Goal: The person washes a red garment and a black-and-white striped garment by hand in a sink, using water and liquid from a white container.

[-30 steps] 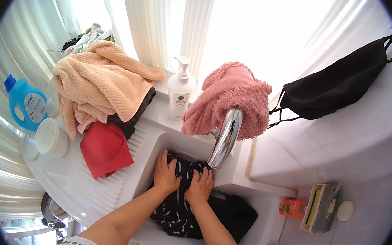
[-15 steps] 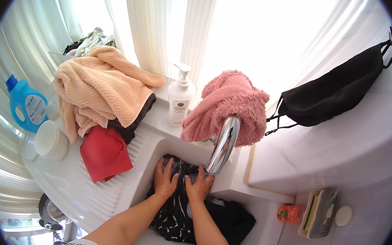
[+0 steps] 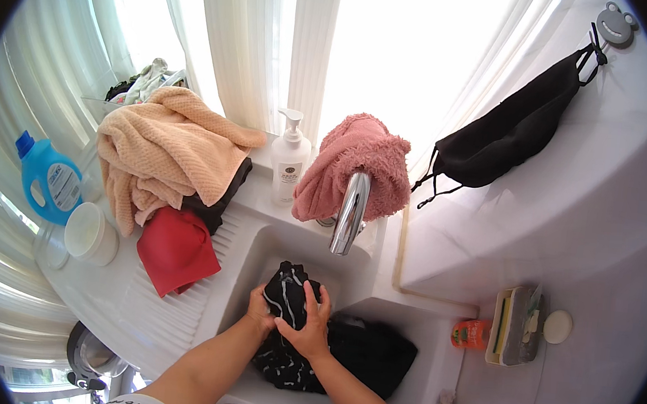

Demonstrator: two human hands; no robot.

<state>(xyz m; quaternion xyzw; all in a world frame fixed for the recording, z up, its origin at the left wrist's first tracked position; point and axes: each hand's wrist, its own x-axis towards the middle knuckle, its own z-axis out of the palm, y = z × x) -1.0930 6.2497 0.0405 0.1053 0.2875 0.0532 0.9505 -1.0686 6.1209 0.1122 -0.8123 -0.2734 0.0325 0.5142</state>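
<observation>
A wet black garment with white streaks (image 3: 290,297) is bunched up in the white sink (image 3: 276,240), and its lower part spreads toward me. My left hand (image 3: 260,306) grips its left side, fingers partly hidden by the fabric. From the right, my right hand (image 3: 312,325) closes on the same bunch, its fingers lying over the top. Beside my right forearm, a plain black cloth (image 3: 374,357) lies in the sink. Above the bunch, a chrome faucet (image 3: 349,217) points down, with a fluffy pink towel (image 3: 364,155) draped over its upper part. No water stream shows.
On the ridged counter at left are a red cloth (image 3: 176,253), a peach towel (image 3: 180,143), a white tub (image 3: 91,233) and a blue detergent bottle (image 3: 50,181). A white pump bottle (image 3: 288,159) stands behind the sink. A black mask (image 3: 504,134) hangs at right above a sponge holder (image 3: 515,325).
My hands were spread flat on the patterned garment; now they have gathered its far part into a bunch and drawn it slightly toward me. The view has shifted a little.
</observation>
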